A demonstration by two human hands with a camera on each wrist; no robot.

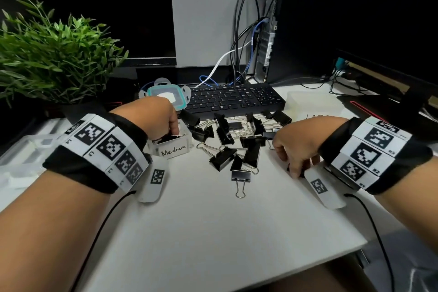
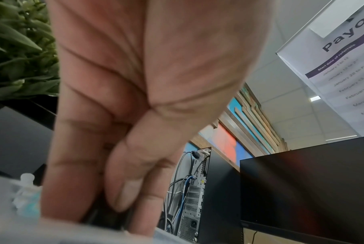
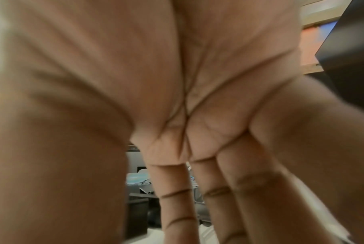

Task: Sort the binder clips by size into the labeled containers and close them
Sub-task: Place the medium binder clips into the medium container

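The right hand (image 1: pixel 294 149) is reaching down at the near right table (image 1: pixel 213 232), fingers extended; any grip cannot be confirmed. The clip pile (image 1: pixel 237 140) is lying mid-table. Farther left, the left hand (image 1: pixel 163 118) is pinching a clip inside the Medium box (image 1: pixel 174 148); it should release low, inside the walls.

black binder clips (image 1: pixel 233 140), white table (image 1: pixel 208 216)

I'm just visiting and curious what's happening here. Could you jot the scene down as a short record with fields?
Activity: sorting binder clips by size
Left hand: fingers reach into the Medium container, pinching a dark clip
Right hand: fingers point down at the table; whether it holds anything cannot be told
Pile of black binder clips: loose between the hands
Teal-rimmed lid: off, lying behind the left hand
Keyboard: behind the pile
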